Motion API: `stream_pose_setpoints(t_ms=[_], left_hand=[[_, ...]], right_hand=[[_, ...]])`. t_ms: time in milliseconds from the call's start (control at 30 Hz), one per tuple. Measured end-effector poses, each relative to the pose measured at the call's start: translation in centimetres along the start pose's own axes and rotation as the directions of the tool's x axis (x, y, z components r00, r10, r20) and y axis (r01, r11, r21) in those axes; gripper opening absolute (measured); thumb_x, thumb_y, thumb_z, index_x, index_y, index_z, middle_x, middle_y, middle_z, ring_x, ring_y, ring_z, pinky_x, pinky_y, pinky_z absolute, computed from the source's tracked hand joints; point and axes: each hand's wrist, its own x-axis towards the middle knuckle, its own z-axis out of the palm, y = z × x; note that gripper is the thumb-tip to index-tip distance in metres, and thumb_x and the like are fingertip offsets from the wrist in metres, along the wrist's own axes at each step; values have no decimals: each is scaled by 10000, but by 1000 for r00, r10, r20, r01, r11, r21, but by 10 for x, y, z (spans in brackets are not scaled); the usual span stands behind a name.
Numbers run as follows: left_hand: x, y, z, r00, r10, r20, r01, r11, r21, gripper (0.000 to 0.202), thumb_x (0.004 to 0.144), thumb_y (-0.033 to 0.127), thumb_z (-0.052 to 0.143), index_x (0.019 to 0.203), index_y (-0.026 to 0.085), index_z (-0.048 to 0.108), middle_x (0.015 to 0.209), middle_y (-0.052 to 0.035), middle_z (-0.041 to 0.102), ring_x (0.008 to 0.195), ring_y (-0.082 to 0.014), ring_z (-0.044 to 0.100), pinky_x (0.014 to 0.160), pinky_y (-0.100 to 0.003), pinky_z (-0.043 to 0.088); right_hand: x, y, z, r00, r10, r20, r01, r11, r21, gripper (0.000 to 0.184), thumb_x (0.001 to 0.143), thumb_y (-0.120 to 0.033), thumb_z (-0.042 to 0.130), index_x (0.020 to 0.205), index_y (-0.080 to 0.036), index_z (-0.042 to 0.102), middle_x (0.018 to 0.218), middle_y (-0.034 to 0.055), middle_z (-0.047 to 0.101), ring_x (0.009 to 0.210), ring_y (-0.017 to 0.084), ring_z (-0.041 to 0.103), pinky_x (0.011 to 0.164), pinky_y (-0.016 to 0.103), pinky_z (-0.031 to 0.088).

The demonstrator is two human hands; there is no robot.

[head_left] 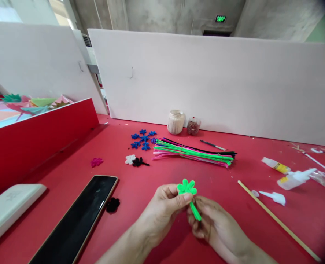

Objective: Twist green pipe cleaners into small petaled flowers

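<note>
Green flower (187, 187), held up over the bench (140, 194)
Left hand (166, 201) — fingers clamped below its petals; right hand (220, 223) curls by the stem (195, 212), grip unclear. Looks light, soft, bendy — best pinched at the stem.

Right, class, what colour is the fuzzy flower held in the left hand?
The flower is bright green, shown best in the head view.

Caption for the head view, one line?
Left hand pinches a green fuzzy flower, right hand at its stem, above a red table.
</note>
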Motion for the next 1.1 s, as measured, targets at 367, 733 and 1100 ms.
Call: stream_pose_setpoints(t_ms=[367, 733, 1100], left_hand=[[-1, -5, -1, 990, 69, -126, -55, 992, 113, 125, 692, 211, 636, 611, 117, 627, 550, 3, 576, 510, -70, 470, 534, -194, 354], [1, -16, 4, 874, 296, -386, -138, 912, 387, 210, 682, 244, 641, 538, 124, 546, 516, 36, 450, 524, -74, 357, 513, -201, 298], [4, -9, -1, 974, 70, -214, -69, 998, 16, 112, 694, 198, 635, 618, 116, 626, 550, 1, 564, 498, -71, 474, 528, -198, 365]], right_hand=[[2, 8, 2, 997, -49, 61, 44, 996, 79, 240, 648, -327, 680, 612, -165, 507, 470, -79, 354, 411, 42, 238, 395, 176, 169], [6, -3, 1, 523, -724, 450, 269, -361, -893, 207, 695, -97, 502, 505, -172, 471, 486, -22, 426, 481, 112, 414, 503, 240, 302], [4, -5, 3, 940, -332, -71, 239, 795, -558, 245, 764, -321, 527, 580, -165, 483, 511, -48, 413, 461, 73, 339, 438, 191, 266]])
